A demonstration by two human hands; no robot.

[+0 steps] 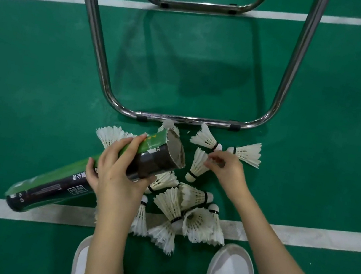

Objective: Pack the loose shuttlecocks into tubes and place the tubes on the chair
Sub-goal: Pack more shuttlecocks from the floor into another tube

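Glossy chromed metal chair frame [290,67], matt green floor [31,62], glossy-wrapped cardboard tube [86,173], feathered shuttlecocks [205,139].

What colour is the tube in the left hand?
The tube is green and black with a white label, and plain grey-brown inside its open mouth; the head view shows it.

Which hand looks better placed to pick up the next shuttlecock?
The right hand, probably. Its fingertips are already at the feathers of a loose shuttlecock on the floor, while the left hand is busy gripping the open tube.
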